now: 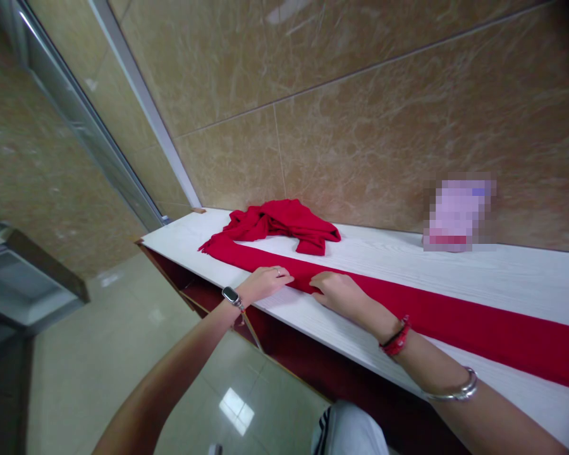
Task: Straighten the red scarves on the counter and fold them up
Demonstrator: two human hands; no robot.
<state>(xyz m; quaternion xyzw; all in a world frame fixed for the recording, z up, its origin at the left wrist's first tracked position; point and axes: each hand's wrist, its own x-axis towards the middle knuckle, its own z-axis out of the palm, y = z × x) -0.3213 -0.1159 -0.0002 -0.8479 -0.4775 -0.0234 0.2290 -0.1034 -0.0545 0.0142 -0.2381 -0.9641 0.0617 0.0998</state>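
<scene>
A long red scarf (455, 319) lies stretched along a white wood-grain shelf top (502, 278). Its far end is bunched in a heap (284, 222) near the wall. My left hand (265, 281), with a watch on the wrist and a ring on one finger, rests flat on the scarf's near edge with the fingers stretched out. My right hand (339, 292), with a red bracelet and a silver bangle on the arm, lies palm down on the scarf just beside it. The fingers of that hand curl slightly against the cloth.
A beige marble wall (360, 114) rises right behind the shelf. A blurred pink object (458, 215) stands against it to the right. Under the shelf are dark red compartments (313, 360). A glossy tiled floor (123, 354) and a metal door frame (99, 139) are on the left.
</scene>
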